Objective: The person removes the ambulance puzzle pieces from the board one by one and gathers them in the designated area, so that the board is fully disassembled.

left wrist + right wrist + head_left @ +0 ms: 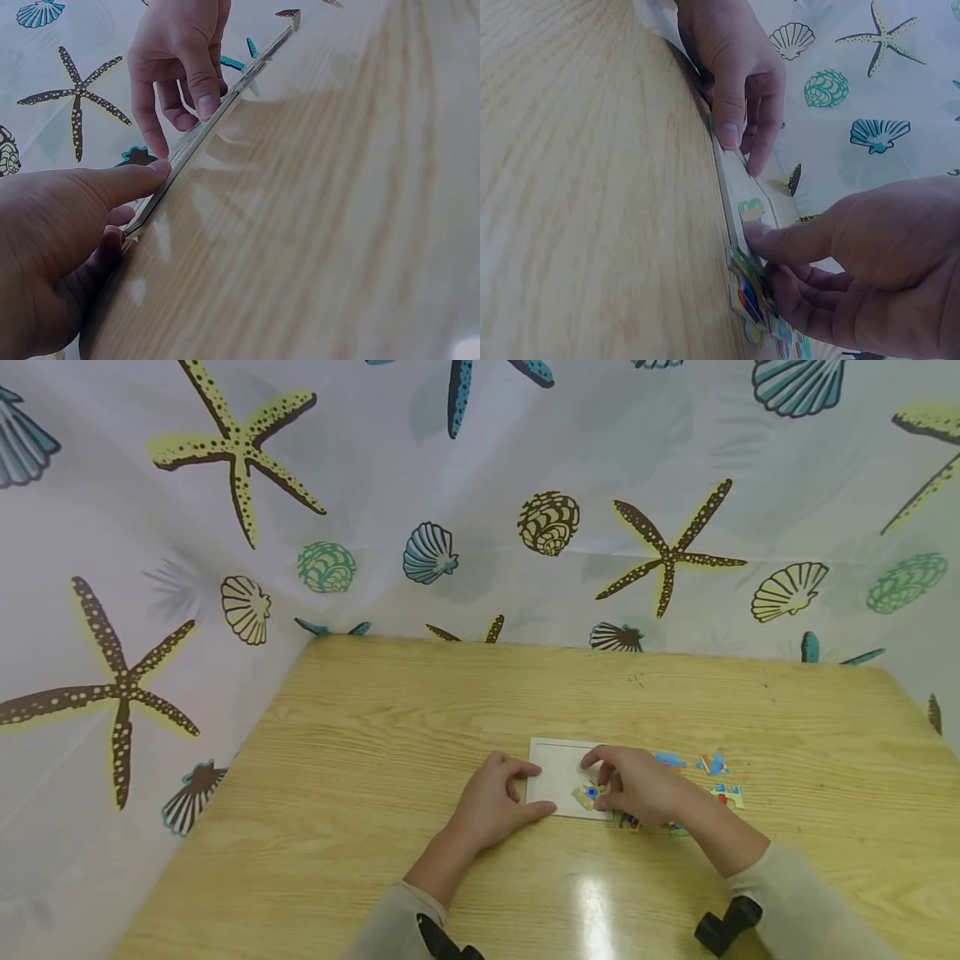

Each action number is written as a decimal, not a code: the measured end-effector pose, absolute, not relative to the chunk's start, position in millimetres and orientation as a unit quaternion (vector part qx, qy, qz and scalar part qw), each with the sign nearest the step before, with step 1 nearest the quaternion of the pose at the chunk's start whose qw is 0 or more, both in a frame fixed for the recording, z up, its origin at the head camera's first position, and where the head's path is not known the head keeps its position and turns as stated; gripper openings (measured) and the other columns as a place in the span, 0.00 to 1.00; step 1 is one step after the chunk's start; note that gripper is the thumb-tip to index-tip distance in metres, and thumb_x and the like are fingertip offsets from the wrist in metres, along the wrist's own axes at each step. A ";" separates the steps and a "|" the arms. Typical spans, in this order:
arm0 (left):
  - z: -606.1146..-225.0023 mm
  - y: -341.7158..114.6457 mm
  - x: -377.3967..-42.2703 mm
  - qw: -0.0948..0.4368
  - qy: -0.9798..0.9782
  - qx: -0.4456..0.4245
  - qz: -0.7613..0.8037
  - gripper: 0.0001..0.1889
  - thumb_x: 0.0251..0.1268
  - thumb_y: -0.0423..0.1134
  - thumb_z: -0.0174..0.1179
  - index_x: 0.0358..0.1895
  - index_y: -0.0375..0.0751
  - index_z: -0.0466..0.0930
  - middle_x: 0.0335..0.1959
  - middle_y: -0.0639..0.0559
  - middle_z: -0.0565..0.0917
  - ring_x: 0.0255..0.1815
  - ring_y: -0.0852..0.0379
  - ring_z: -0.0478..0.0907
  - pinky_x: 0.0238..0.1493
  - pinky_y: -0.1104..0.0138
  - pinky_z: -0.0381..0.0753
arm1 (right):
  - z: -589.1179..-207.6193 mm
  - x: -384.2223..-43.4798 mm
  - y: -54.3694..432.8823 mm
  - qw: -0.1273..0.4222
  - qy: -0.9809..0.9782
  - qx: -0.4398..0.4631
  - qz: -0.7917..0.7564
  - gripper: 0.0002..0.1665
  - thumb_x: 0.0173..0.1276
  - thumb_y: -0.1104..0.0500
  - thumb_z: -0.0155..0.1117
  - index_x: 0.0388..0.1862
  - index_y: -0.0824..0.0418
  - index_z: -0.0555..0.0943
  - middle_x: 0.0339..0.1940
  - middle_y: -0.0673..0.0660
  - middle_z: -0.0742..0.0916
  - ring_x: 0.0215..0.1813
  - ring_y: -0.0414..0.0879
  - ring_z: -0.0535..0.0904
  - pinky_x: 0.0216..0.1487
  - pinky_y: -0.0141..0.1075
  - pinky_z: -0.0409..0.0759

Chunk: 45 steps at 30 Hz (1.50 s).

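A white puzzle tray (558,781) with a raised rim lies flat on the wooden table. My left hand (491,802) holds it at its left end, the thumb along the near edge and a finger at the left side. A colourful jigsaw piece (583,797) with a blue round spot is at the tray's lower right. My right hand (645,785) is bent over that end, with its thumb and fingertips at the piece. In the right wrist view the right thumb (769,236) partly covers the piece and the tray's edge.
More jigsaw pieces (726,793) lie loose on the table to the tray's right, some partly under the right hand and forearm. A cloth printed with starfish and shells (487,510) hangs behind the table (337,760) and along its left side.
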<state>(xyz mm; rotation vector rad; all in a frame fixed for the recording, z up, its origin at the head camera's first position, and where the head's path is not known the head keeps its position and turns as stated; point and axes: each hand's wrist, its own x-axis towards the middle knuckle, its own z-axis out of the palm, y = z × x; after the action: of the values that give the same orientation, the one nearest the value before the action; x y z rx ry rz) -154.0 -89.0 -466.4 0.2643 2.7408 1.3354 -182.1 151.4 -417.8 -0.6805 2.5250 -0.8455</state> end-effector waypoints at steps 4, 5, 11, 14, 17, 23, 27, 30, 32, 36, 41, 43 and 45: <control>-465.9 -88.5 -154.2 0.043 0.896 0.085 0.433 0.26 0.52 0.52 0.76 0.53 0.46 0.84 0.36 0.52 0.72 0.29 0.59 0.68 0.31 0.69 0.69 | -418.9 -187.5 157.0 0.202 0.889 -0.280 -0.299 0.20 0.68 0.62 0.68 0.58 0.60 0.81 0.44 0.55 0.83 0.37 0.40 0.79 0.41 0.36 0.79; -466.0 -88.3 -154.3 0.043 0.897 0.084 0.432 0.26 0.51 0.52 0.76 0.53 0.47 0.84 0.36 0.52 0.72 0.29 0.59 0.69 0.31 0.69 0.69 | -419.0 -188.4 158.0 0.199 0.888 -0.289 -0.297 0.18 0.69 0.61 0.68 0.57 0.60 0.82 0.43 0.54 0.83 0.38 0.39 0.79 0.42 0.35 0.79; -466.0 -87.8 -154.6 0.040 0.898 0.084 0.429 0.26 0.51 0.52 0.77 0.52 0.47 0.85 0.36 0.53 0.72 0.29 0.60 0.69 0.31 0.69 0.69 | -420.4 -190.9 162.4 0.183 0.884 -0.308 -0.299 0.11 0.71 0.58 0.66 0.50 0.58 0.85 0.38 0.50 0.84 0.34 0.37 0.78 0.36 0.32 0.78; -466.2 -88.1 -154.3 0.040 0.898 0.084 0.430 0.25 0.51 0.52 0.77 0.52 0.47 0.85 0.36 0.53 0.72 0.29 0.60 0.69 0.31 0.69 0.69 | -421.2 -190.6 163.4 0.183 0.880 -0.309 -0.312 0.08 0.71 0.58 0.65 0.47 0.57 0.85 0.36 0.49 0.85 0.33 0.38 0.79 0.36 0.32 0.78; -466.7 -88.2 -154.3 0.040 0.899 0.084 0.429 0.25 0.51 0.52 0.77 0.52 0.47 0.85 0.36 0.53 0.72 0.29 0.60 0.69 0.31 0.69 0.69 | -420.2 -188.7 164.6 0.189 0.874 -0.304 -0.327 0.09 0.71 0.57 0.65 0.48 0.56 0.83 0.35 0.49 0.85 0.33 0.40 0.81 0.36 0.32 0.79; -464.8 -87.6 -154.3 0.042 0.898 0.085 0.430 0.25 0.52 0.52 0.76 0.53 0.46 0.84 0.36 0.53 0.72 0.29 0.60 0.68 0.31 0.69 0.69 | -417.1 -184.9 171.9 0.203 0.864 -0.292 -0.357 0.12 0.73 0.56 0.64 0.52 0.56 0.82 0.37 0.52 0.85 0.32 0.45 0.84 0.33 0.35 0.81; -463.8 -87.2 -153.9 0.042 0.899 0.084 0.428 0.25 0.52 0.52 0.77 0.53 0.47 0.84 0.36 0.53 0.72 0.29 0.60 0.68 0.32 0.69 0.70 | -416.5 -181.9 181.6 0.219 0.848 -0.289 -0.387 0.12 0.73 0.57 0.63 0.52 0.59 0.82 0.37 0.55 0.84 0.35 0.47 0.86 0.34 0.35 0.82; -463.3 -87.2 -153.3 0.039 0.900 0.085 0.425 0.26 0.51 0.51 0.77 0.53 0.46 0.84 0.35 0.53 0.72 0.29 0.60 0.68 0.33 0.69 0.70 | -414.3 -177.9 189.0 0.236 0.832 -0.286 -0.413 0.12 0.74 0.59 0.62 0.53 0.62 0.81 0.37 0.57 0.84 0.37 0.48 0.86 0.35 0.36 0.82; -462.9 -87.2 -152.8 0.036 0.901 0.086 0.423 0.26 0.51 0.51 0.77 0.53 0.46 0.84 0.36 0.53 0.72 0.29 0.60 0.68 0.33 0.69 0.70 | -411.5 -174.6 193.1 0.244 0.823 -0.286 -0.425 0.12 0.74 0.60 0.61 0.53 0.64 0.80 0.38 0.58 0.83 0.37 0.48 0.86 0.36 0.36 0.82; -461.6 -86.2 -153.5 0.036 0.902 0.087 0.421 0.26 0.52 0.51 0.77 0.54 0.46 0.84 0.36 0.53 0.72 0.29 0.60 0.68 0.33 0.69 0.70 | -408.0 -170.5 202.5 0.257 0.819 -0.284 -0.427 0.13 0.75 0.59 0.60 0.54 0.63 0.80 0.38 0.58 0.83 0.37 0.48 0.85 0.37 0.37 0.82; -461.5 -85.3 -153.9 0.043 0.899 0.086 0.427 0.26 0.52 0.51 0.77 0.53 0.46 0.84 0.36 0.52 0.72 0.29 0.59 0.69 0.33 0.68 0.70 | -406.7 -169.3 219.5 0.291 0.811 -0.289 -0.417 0.15 0.76 0.61 0.58 0.58 0.63 0.78 0.39 0.60 0.82 0.38 0.49 0.84 0.41 0.37 0.83; -462.1 -85.8 -153.2 0.042 0.900 0.086 0.426 0.26 0.51 0.51 0.77 0.53 0.46 0.84 0.36 0.52 0.72 0.29 0.60 0.69 0.33 0.69 0.70 | -406.1 -170.4 227.0 0.304 0.807 -0.289 -0.416 0.15 0.76 0.63 0.58 0.58 0.65 0.78 0.40 0.61 0.83 0.39 0.49 0.85 0.43 0.38 0.84; -462.9 -86.9 -152.8 0.039 0.901 0.088 0.423 0.26 0.52 0.52 0.77 0.53 0.46 0.84 0.36 0.53 0.72 0.29 0.60 0.69 0.33 0.69 0.70 | -404.9 -172.4 233.5 0.314 0.805 -0.281 -0.418 0.14 0.75 0.64 0.58 0.57 0.66 0.78 0.41 0.62 0.83 0.39 0.49 0.85 0.43 0.39 0.84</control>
<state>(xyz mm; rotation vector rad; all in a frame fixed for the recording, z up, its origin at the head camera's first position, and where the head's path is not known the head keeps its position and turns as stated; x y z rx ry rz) -152.8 -86.9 -462.9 0.2686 2.7629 1.2954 -172.4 233.5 -404.9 -0.7417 2.1208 -1.1027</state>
